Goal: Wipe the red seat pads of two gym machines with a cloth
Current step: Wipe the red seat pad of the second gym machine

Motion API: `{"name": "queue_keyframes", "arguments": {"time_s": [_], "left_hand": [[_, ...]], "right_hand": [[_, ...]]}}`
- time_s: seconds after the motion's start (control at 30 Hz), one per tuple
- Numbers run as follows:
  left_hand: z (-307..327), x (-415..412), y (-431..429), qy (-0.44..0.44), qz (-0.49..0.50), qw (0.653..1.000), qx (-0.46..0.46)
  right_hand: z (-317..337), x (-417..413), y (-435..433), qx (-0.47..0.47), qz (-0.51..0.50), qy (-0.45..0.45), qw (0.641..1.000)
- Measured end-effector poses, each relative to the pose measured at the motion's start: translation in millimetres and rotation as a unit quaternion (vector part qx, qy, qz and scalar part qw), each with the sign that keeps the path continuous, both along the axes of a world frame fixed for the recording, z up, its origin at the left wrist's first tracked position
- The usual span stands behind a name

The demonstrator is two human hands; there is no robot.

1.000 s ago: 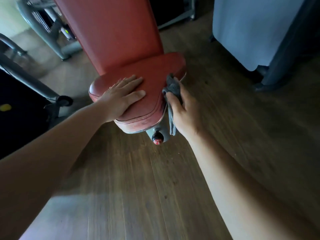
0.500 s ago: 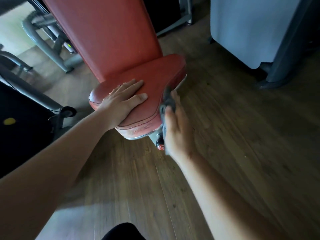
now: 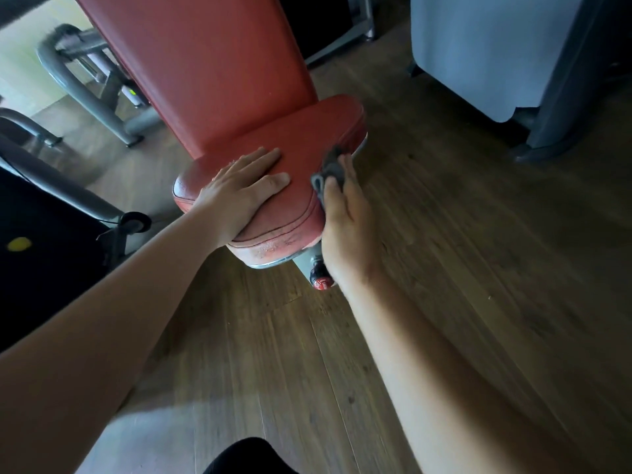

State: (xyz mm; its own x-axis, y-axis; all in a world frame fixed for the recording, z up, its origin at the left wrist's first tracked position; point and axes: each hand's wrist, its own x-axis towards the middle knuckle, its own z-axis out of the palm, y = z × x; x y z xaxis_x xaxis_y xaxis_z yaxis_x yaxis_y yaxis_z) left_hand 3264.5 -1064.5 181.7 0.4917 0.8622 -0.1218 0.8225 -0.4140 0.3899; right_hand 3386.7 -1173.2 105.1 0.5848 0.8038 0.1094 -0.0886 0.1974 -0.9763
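Note:
A red seat pad (image 3: 307,138) sits in the upper middle of the head view, below a tall red back pad (image 3: 205,63). My left hand (image 3: 242,189) lies flat on the seat's near left part, fingers together and pointing right. My right hand (image 3: 345,217) presses a grey cloth (image 3: 328,172) against the seat's right side edge. Most of the cloth is hidden behind my fingers. The seat's front edge looks scuffed and worn.
A red and black adjustment knob (image 3: 319,280) sticks out under the seat's front. Grey machine frame tubes (image 3: 82,94) stand at the left, a black machine part with a yellow dot (image 3: 18,244) at the far left, a pale blue-grey panel (image 3: 478,53) at the upper right. Wooden floor (image 3: 444,268) surrounds it.
My right hand slid the cloth down along the seat's right edge toward me, then back up along it. My left hand stayed flat on the seat.

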Motion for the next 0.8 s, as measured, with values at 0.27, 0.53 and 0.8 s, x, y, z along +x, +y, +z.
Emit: {"name": "queue_keyframes", "arguments": {"time_s": [0.27, 0.53, 0.8], "left_hand": [[1.0, 0.5, 1.1, 0.008, 0.003, 1.000, 0.000], [0.5, -1.0, 1.0, 0.016, -0.003, 1.000, 0.006], [1.6, 0.5, -1.7, 0.009, 0.004, 1.000, -0.004]], "right_hand": [[-0.3, 8.1, 3.7, -0.001, 0.010, -0.022, 1.000], [3.8, 5.6, -8.8, 0.019, 0.057, -0.007, 0.998], [9.3, 53.0, 50.7, -0.064, -0.015, -0.132, 0.989]]}}
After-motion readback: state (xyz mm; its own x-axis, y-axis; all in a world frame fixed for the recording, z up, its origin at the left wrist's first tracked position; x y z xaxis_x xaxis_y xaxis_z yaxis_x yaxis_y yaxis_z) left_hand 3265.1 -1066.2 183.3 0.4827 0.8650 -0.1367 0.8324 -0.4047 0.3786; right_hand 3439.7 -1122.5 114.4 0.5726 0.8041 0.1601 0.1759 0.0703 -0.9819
